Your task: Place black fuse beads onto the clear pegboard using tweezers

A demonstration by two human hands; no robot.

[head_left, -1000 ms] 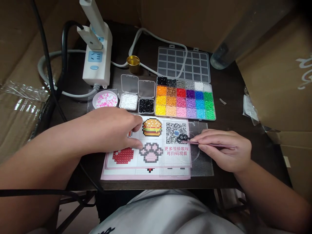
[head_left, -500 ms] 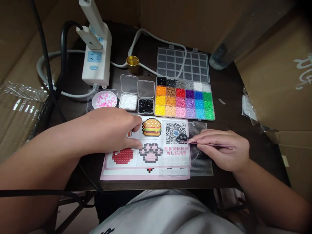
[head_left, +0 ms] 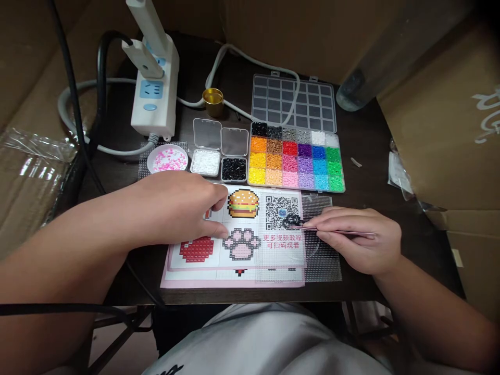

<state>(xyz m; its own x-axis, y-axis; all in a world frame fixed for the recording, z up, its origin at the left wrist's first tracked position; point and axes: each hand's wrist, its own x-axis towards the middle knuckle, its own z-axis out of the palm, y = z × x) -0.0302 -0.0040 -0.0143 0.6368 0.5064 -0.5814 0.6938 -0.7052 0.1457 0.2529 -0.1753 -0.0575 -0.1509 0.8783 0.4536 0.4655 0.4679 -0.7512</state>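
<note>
Pinching the thin pink tweezers (head_left: pixel 336 230) in my right hand (head_left: pixel 361 239), I have my thumb and fingers closed tight on them, like on a pencil. The tip touches a little clump of black beads (head_left: pixel 291 221). I cannot tell if the tip has a bead in it. The clump sits on the clear pegboard (head_left: pixel 326 265), just over the square code on the picture sheet (head_left: pixel 195 263).

My left hand (head_left: pixel 179 208) lies on the sheet with the fingers bent down. It holds nothing, it only presses the paper flat. Just beside its fingertips are the paw picture (head_left: pixel 242 244) and the burger picture (head_left: pixel 242 203).

I think only a small bit is done, since the rest of the pegboard is bare.

Behind the sheet are a tub of black beads (head_left: pixel 234 169), a tub of white beads (head_left: pixel 205 162), a pink dish (head_left: pixel 167 159) and the big open bead box (head_left: pixel 297 164) with many colours, all on the dark bench (head_left: pixel 367 177)
</note>
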